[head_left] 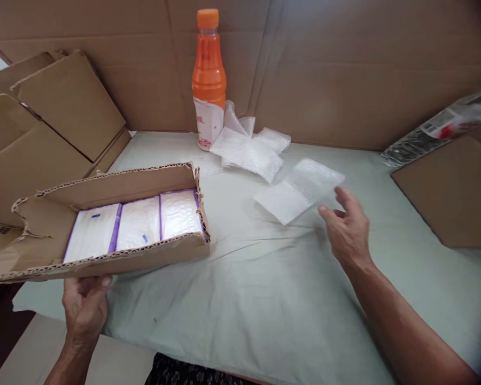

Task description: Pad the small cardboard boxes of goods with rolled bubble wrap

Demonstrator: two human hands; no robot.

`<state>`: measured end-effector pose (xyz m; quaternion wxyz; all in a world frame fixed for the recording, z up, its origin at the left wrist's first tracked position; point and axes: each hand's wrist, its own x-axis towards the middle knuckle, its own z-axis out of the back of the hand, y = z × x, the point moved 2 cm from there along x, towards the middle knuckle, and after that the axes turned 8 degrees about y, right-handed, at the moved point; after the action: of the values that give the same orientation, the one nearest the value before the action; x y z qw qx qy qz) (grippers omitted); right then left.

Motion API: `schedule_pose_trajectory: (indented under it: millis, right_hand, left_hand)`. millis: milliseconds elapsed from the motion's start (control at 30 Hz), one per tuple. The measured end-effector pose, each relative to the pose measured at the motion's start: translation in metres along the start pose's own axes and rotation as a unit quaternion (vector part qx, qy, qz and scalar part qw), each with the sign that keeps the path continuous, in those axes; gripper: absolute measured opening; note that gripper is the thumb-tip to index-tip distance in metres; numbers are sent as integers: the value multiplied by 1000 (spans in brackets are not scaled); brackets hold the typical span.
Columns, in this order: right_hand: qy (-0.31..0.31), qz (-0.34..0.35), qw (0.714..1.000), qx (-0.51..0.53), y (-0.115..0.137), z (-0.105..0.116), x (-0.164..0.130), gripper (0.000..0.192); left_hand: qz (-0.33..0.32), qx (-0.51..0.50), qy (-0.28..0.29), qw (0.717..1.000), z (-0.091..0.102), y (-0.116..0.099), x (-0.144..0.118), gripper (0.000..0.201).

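Inside box (104, 224): three white packs (138, 223)

Soft, even daylight, faint shadows; right edge blurred and darkened.

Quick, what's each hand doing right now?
Left hand: gripping the cardboard tray by its near edge.
Right hand: open, empty, beside the bubble-wrap pouch.

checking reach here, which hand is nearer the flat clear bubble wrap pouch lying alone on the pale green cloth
Right. The right hand hovers open just beside the flat clear bubble wrap pouch, at its near right edge. The left hand is far to the left, gripping the torn cardboard tray.
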<state>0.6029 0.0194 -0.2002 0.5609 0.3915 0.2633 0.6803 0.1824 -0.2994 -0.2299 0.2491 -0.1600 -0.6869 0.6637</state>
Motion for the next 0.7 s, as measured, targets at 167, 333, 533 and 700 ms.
schedule_pose_trajectory:
  millis: [167, 333, 533, 700]
  right_hand:
    - [93, 126, 988, -6, 44, -4, -49, 37]
    - [392, 236, 887, 57, 111, -67, -94, 69]
    - [409, 206, 883, 104, 102, -75, -61, 68]
    - [245, 249, 924, -157, 68, -63, -2, 46]
  left_hand:
    - [-14, 13, 25, 999, -1, 0, 1, 48]
    - [12, 10, 60, 998, -20, -16, -3, 50]
    - [41, 48, 121, 991, -70, -27, -7, 60]
    - [17, 60, 118, 991, -101, -10, -2, 66]
